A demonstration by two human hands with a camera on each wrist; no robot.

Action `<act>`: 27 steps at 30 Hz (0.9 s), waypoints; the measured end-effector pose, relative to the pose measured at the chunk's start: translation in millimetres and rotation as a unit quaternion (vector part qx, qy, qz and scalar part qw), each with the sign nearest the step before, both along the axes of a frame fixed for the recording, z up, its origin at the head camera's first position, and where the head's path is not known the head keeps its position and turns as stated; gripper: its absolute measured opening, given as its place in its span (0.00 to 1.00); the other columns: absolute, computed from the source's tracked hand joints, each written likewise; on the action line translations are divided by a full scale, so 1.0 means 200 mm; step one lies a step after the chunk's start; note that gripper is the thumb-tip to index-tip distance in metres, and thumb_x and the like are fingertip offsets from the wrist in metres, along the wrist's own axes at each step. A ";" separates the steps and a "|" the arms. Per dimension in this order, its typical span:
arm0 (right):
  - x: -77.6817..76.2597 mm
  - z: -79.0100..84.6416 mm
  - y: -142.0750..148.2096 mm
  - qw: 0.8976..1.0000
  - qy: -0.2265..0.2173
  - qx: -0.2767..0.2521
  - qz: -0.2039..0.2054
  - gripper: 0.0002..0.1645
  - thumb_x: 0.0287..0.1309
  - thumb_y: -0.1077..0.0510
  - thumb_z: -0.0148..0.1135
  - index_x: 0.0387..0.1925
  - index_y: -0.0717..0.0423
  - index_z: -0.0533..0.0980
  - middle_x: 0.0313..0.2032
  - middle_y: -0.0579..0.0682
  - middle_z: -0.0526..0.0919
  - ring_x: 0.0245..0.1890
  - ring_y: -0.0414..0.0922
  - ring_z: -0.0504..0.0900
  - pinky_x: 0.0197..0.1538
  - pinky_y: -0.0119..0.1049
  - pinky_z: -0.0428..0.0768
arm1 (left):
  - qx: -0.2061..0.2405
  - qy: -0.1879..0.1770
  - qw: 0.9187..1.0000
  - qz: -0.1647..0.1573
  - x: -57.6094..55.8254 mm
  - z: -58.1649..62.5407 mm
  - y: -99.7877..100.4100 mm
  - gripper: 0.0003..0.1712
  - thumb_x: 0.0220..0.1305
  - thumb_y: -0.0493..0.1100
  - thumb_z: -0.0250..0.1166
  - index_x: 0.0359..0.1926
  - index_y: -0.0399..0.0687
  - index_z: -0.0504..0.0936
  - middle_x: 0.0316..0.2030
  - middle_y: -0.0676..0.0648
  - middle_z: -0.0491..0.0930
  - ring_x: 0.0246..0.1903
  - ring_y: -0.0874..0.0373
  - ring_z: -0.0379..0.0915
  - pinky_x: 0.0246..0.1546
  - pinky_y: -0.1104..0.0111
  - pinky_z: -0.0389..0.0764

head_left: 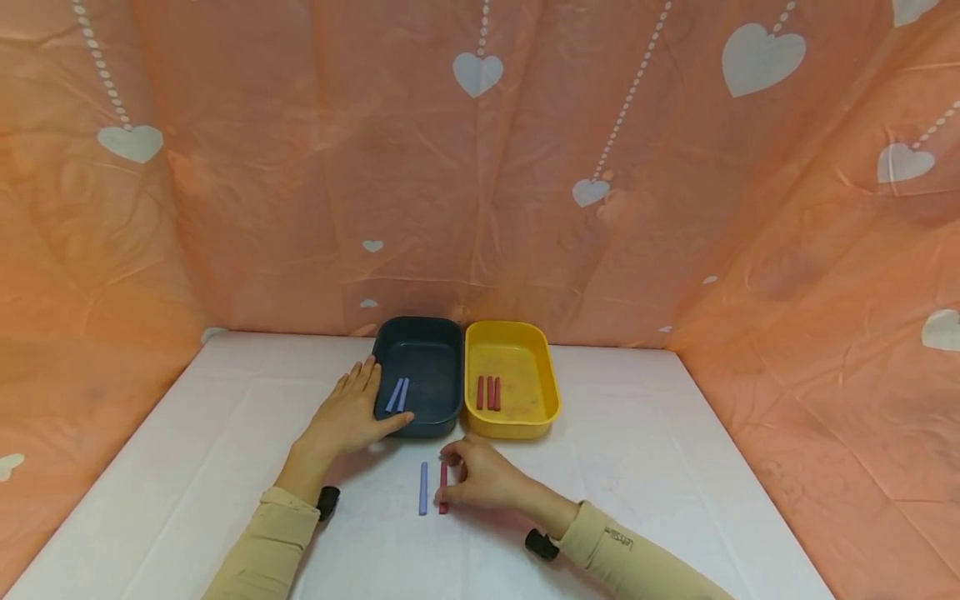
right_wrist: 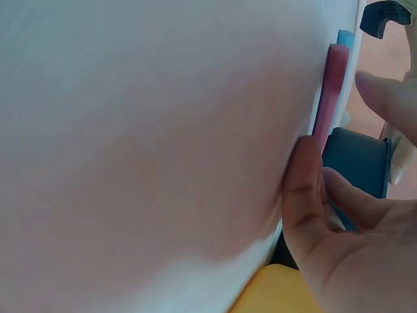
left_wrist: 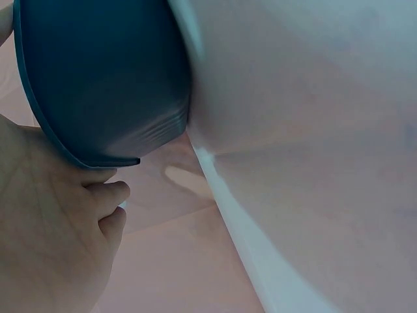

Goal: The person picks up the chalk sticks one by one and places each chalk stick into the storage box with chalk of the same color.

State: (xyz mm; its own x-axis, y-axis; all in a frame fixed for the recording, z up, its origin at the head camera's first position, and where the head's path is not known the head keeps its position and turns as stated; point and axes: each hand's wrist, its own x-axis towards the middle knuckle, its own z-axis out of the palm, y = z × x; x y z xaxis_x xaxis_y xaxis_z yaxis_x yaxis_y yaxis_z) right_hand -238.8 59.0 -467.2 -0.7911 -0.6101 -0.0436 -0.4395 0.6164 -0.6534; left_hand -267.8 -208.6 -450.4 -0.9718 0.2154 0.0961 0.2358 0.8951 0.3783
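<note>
1. Two bare hands, the left hand (head_left: pixel 352 412) and the right hand (head_left: pixel 483 475), show in my head view over a white-covered surface (head_left: pixel 615 467).
2. One slim, straight, dull-red stick (head_left: pixel 444 476) lies on that surface under the right hand, just beside a slim, pale-blue stick (head_left: pixel 423 488) and roughly parallel to it.
3. My right hand bends around the red stick, index finger by its far end and thumb over its nearer part. From the right wrist view the thumb seems to stand off it, so I cannot tell whether the stick is grasped.
4. My left hand is unclenched, fingers stretched along the left side of a dark navy, round-cornered, plastic-looking bin (head_left: pixel 435 429), thumb at its near rim. Two pale-blue sticks (head_left: pixel 403 395) lie inside, towards the left.
5. Close against its right side stands a yellow, round-cornered, plastic-looking bin (head_left: pixel 510 430) with three dull-red sticks (head_left: pixel 491 393) in it.
6. I judge the red stick light and stiff, perhaps chalky and brittle, so hard pressure or bending could snap it.
7. I would take it mid-length, thumb and fingertip across its narrow sides, with a gentle pinch; dusty sides might slip. The blue neighbour leaves little room on the left, so I favour coming from above.
</note>
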 end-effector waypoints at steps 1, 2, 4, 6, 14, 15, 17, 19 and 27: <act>0.00 0.00 0.00 1.000 0.004 0.002 0.002 0.33 0.49 0.51 0.83 0.54 0.61 0.81 0.41 0.45 0.76 0.32 0.33 0.72 0.41 0.27 0.77 | -0.001 0.000 1.000 0.000 0.00 0.00 0.00 0.68 0.65 0.75 0.61 0.78 0.23 0.49 0.80 0.28 0.44 0.79 0.30 0.40 0.78 0.41 0.46; 0.00 -0.01 0.00 1.000 0.007 0.003 0.003 0.33 0.49 0.51 0.83 0.54 0.62 0.81 0.41 0.45 0.76 0.31 0.33 0.72 0.41 0.26 0.76 | -0.001 0.001 1.000 0.000 0.00 0.00 0.00 0.67 0.65 0.75 0.61 0.78 0.23 0.50 0.80 0.28 0.44 0.79 0.30 0.40 0.78 0.41 0.46; 0.00 -0.02 0.01 1.000 0.016 0.007 0.005 0.33 0.48 0.51 0.84 0.54 0.61 0.81 0.42 0.45 0.76 0.31 0.32 0.71 0.41 0.26 0.76 | 0.000 0.002 1.000 -0.001 0.00 0.00 0.00 0.67 0.65 0.74 0.62 0.78 0.23 0.50 0.80 0.28 0.44 0.79 0.30 0.40 0.78 0.40 0.46; 0.00 -0.02 0.01 1.000 0.023 0.008 0.007 0.33 0.47 0.51 0.84 0.53 0.60 0.82 0.41 0.45 0.76 0.31 0.31 0.70 0.41 0.25 0.75 | 0.000 0.002 1.000 -0.001 0.00 0.00 0.00 0.66 0.65 0.74 0.62 0.78 0.23 0.50 0.80 0.28 0.44 0.79 0.30 0.40 0.78 0.40 0.46; -0.01 -0.03 0.01 0.999 0.035 0.020 0.008 0.31 0.48 0.50 0.84 0.52 0.57 0.83 0.41 0.44 0.75 0.33 0.32 0.70 0.41 0.26 0.74 | -0.002 0.005 1.000 0.001 0.00 -0.01 0.00 0.67 0.65 0.74 0.62 0.78 0.23 0.50 0.80 0.28 0.44 0.79 0.30 0.41 0.78 0.40 0.46; -0.01 -0.03 0.01 0.999 0.032 0.018 0.007 0.31 0.48 0.50 0.84 0.52 0.57 0.83 0.41 0.44 0.75 0.33 0.32 0.70 0.41 0.26 0.74 | -0.002 0.004 1.000 0.001 0.00 -0.01 0.00 0.67 0.65 0.75 0.62 0.78 0.23 0.50 0.80 0.28 0.44 0.79 0.30 0.41 0.78 0.40 0.46; -0.01 -0.03 0.01 1.000 0.027 0.011 0.005 0.31 0.48 0.51 0.84 0.51 0.58 0.83 0.41 0.44 0.75 0.32 0.32 0.70 0.41 0.26 0.74 | -0.004 0.003 1.000 0.002 0.00 0.00 0.00 0.68 0.64 0.76 0.61 0.78 0.23 0.50 0.80 0.28 0.44 0.79 0.30 0.40 0.78 0.41 0.46; -0.01 -0.03 0.00 1.000 0.018 0.002 0.002 0.30 0.48 0.52 0.84 0.51 0.58 0.82 0.40 0.44 0.76 0.31 0.32 0.71 0.40 0.26 0.75 | -0.004 0.002 1.000 0.003 0.00 0.00 0.00 0.68 0.64 0.76 0.61 0.78 0.23 0.50 0.80 0.28 0.44 0.79 0.30 0.40 0.78 0.41 0.46; -0.02 -0.04 0.00 0.999 -0.005 -0.046 -0.006 0.27 0.48 0.58 0.84 0.49 0.59 0.81 0.38 0.46 0.78 0.27 0.32 0.75 0.35 0.26 0.77 | -0.003 -0.001 1.000 0.004 0.00 0.00 0.00 0.68 0.64 0.76 0.61 0.78 0.23 0.50 0.80 0.28 0.44 0.79 0.30 0.40 0.78 0.41 0.46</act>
